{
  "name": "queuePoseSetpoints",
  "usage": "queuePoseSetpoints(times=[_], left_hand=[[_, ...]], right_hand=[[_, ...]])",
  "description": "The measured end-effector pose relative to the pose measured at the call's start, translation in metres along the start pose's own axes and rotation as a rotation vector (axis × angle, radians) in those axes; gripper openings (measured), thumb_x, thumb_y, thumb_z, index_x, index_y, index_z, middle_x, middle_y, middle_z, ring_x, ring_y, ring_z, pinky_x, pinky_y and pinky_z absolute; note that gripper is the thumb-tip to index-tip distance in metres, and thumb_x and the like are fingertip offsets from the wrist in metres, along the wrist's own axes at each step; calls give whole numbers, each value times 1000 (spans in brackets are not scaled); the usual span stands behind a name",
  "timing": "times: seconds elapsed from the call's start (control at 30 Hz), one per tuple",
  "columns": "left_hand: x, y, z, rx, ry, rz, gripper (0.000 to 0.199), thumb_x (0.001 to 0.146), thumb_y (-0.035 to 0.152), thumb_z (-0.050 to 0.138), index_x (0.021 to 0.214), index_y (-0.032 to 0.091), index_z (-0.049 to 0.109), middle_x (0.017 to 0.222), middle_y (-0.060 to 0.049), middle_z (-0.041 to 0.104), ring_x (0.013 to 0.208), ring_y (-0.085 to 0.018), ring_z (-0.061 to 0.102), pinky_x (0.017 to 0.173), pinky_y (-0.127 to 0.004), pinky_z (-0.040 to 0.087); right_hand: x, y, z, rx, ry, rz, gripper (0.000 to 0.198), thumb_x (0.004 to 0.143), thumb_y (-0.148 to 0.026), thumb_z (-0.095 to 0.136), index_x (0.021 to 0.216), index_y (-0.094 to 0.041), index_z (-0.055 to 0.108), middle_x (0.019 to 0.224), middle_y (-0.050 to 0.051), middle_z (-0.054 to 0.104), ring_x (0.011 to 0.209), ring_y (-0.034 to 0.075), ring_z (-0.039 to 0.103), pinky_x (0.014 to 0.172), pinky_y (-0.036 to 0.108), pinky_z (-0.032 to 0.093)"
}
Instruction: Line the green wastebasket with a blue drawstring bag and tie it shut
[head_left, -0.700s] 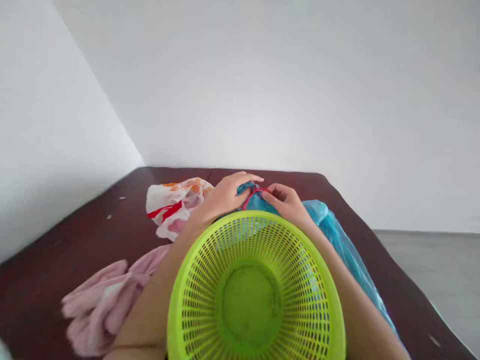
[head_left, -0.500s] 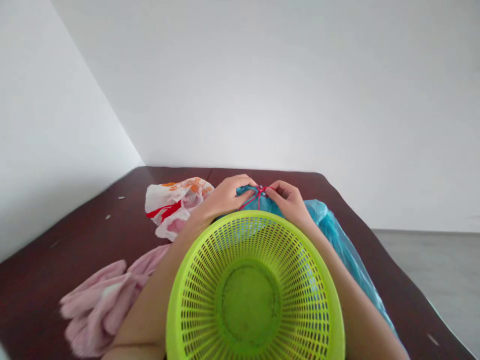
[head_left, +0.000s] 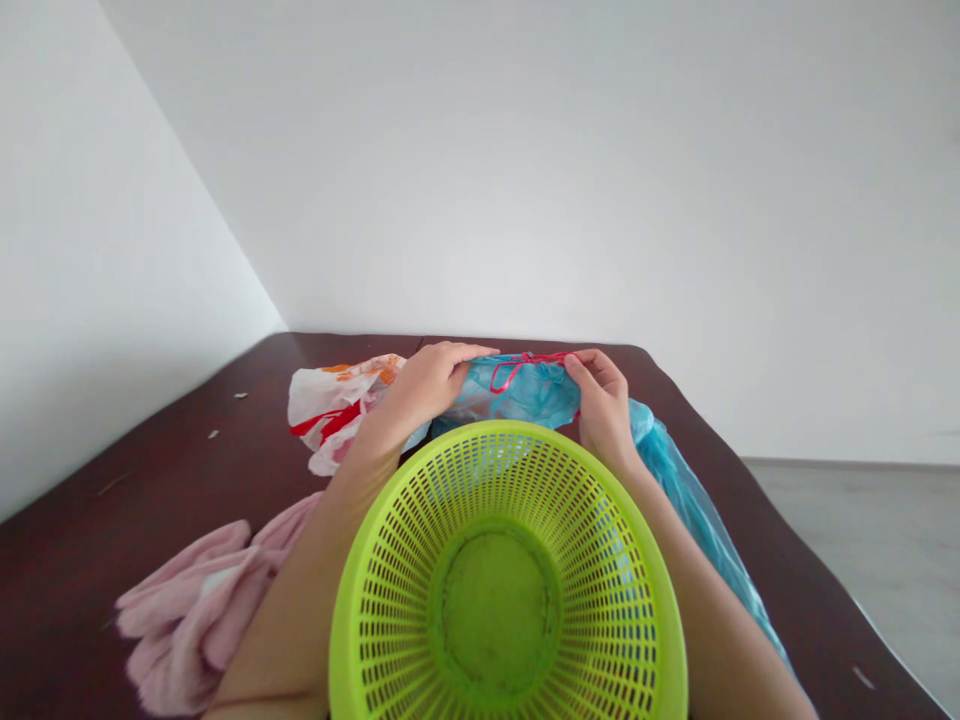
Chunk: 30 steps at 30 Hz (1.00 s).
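A thin, see-through blue plastic bag (head_left: pixel 517 393) is stretched between my two hands behind the green basket. My left hand (head_left: pixel 433 380) grips the bag's top edge at its left, thumb and fingers closed on the film. At the other end my right hand (head_left: pixel 602 395) pinches the red drawstring (head_left: pixel 508 376) and the bag's edge between thumb and fingers. The drawstring runs along the top edge, with one loop hanging loose near the middle. In front of the bag, the green slotted basket (head_left: pixel 495 620) faces me and hides the bag's lower part.
A white plastic bag (head_left: pixel 319 393) with red and orange print lies left of my left hand. Nearer me is a pink cloth (head_left: pixel 199 610). More blue plastic (head_left: pixel 694 500) trails along the right of the dark red table (head_left: pixel 105 590). Behind stands a white wall (head_left: pixel 525 180).
My hands have moved apart, left hand leftward and right hand rightward. The bag's bunched top has spread wider, and the red drawstring's gathered knot now lies stretched along the edge.
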<state>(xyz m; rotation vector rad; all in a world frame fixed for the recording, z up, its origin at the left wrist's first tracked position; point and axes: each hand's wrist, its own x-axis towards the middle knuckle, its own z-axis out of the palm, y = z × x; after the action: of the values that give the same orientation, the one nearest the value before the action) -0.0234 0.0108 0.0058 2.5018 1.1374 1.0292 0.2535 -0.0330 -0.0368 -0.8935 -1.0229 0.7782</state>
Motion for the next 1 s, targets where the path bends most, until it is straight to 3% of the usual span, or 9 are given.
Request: queuePoseSetpoints(times=[0.13,0.2,0.3,0.37,0.57,0.7,0.87,1.0], left_hand=[[-3,9,-6,-110,-74,16,65,102,6,54,148,33,90,157,-1,86,152,-30,78,137,-52,56],[-3,15,-2,-225,-122,37,59,105,12,56,150,32,88,161,-2,84,155,-30,76,138,-51,54],[-1,23,9,-336,-163,31,38,116,35,65,147,31,87,154,-6,87,144,-31,81,128,-49,61],[2,26,17,-338,-146,12,32,116,46,72,138,30,88,142,-7,90,131,-30,84,119,-48,64],[4,20,20,-306,-88,-12,27,113,51,77,110,26,89,108,-3,91,103,-26,83,95,-39,62],[5,14,18,-268,47,-58,34,115,54,75,103,25,89,100,-2,90,96,-24,81,88,-35,58],[10,8,23,-371,296,-99,39,114,57,75,99,24,90,99,-4,90,93,-23,80,89,-34,59],[11,4,23,-457,323,-132,39,112,59,76,102,24,89,88,-2,83,80,-20,72,76,-31,56]], right_hand=[[-2,-2,4,98,-46,64,25,98,-52,88,96,-31,75,93,1,84,87,25,77,88,41,65],[-3,-5,7,120,-96,78,21,97,-48,89,96,-31,77,92,1,86,92,26,81,96,43,66],[-6,-9,10,150,-176,113,22,97,-47,90,96,-31,76,90,1,86,94,26,83,100,45,67],[-7,-12,10,182,-228,142,25,96,-48,92,97,-30,74,89,0,86,91,26,82,97,44,67],[-7,-23,5,386,-302,233,26,88,-32,97,103,-31,75,84,-4,80,79,20,76,78,35,66],[-4,-29,3,467,-174,199,23,86,-24,93,99,-31,76,93,-4,81,73,15,69,83,33,69],[-3,-29,2,411,-73,173,28,85,-27,92,102,-33,72,98,-6,80,57,11,46,80,34,69],[-3,-28,1,263,-77,146,34,84,-37,96,107,-34,70,94,-6,76,55,11,35,69,34,63]])
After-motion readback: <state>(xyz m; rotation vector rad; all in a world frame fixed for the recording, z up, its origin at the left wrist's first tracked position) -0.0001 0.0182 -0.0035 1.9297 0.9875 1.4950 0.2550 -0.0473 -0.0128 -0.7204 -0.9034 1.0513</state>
